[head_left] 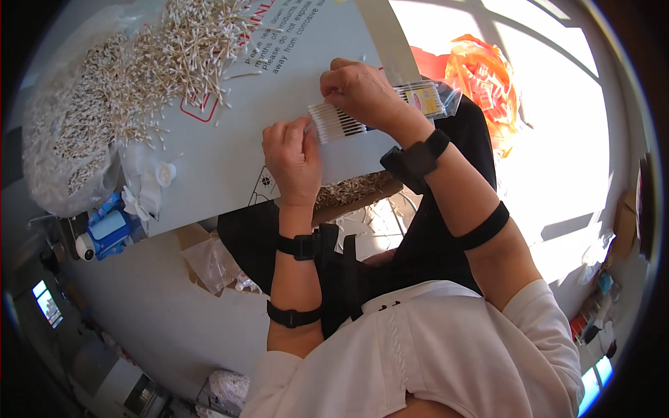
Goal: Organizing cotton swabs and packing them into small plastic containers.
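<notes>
On the grey-white tabletop, a flat row of cotton swabs (pixel 336 124) lies between my two hands. My left hand (pixel 293 157) is closed at the row's left end, thumb and forefinger pressed together by the white tips. What it pinches, if anything, is hidden. Over the row's upper edge sits my right hand (pixel 366 96), its fingers curled in toward the thumb; whatever is between them cannot be made out. Just right of that wrist is a clear pack of cotton swabs (pixel 424 99) with a yellow label.
A big heap of loose cotton swabs (pixel 185 59) spills from a clear plastic bag (pixel 63 177) at the left. Tape rolls (pixel 164 174) and a blue-and-white packet (pixel 110 230) are by the near left corner. An orange bag (pixel 484 83) lies beyond the table's right edge.
</notes>
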The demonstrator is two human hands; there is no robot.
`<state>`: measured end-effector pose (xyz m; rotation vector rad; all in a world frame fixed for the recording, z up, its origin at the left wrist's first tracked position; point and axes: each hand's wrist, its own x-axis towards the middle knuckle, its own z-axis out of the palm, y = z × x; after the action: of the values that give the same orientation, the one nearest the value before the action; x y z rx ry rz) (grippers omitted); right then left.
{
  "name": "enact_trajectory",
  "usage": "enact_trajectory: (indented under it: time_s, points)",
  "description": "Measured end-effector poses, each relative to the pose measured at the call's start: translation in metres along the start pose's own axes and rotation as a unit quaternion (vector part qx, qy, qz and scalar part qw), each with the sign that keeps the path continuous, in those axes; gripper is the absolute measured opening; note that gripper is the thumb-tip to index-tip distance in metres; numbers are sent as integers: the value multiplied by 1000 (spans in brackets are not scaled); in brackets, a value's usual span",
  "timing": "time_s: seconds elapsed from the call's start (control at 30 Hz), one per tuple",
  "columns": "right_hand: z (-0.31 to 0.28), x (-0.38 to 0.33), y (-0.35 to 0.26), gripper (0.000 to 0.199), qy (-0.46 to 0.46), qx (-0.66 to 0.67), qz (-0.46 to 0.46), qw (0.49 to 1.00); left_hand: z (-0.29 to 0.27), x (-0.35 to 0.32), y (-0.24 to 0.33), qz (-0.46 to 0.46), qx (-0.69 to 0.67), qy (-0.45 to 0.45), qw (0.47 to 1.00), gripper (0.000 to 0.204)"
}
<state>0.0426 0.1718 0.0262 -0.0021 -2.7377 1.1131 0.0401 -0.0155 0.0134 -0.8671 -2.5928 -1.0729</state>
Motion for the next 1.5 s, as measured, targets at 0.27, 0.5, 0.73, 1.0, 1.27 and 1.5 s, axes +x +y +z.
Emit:
enact_trajectory:
  time_s: [0.27, 0.5, 0.73, 1.0, 1.27, 1.5]
  points:
    - [11, 9, 10, 7, -2, -60, -53, 997, 5, -4, -7, -34, -49, 24, 998, 22]
    - [0, -4, -26, 11, 88, -65, -95, 990, -6, 7, 9, -158, -209, 77, 962, 10]
    - [10, -44, -70, 10, 165, 105, 17, 981, -22, 18, 37, -306, -579, 61, 753, 4]
    - [24, -77, -77, 12, 136, 385, 174, 896, -37, -3, 38, -309, -553, 29, 773, 6]
    - [11, -106, -76, 12, 21, 386, 182, 904, -54, -28, 52, -354, -512, -33, 782, 6]
    - [22, -137, -60, 9, -59, 116, 43, 991, -68, -44, -1, -352, -389, 26, 851, 8]
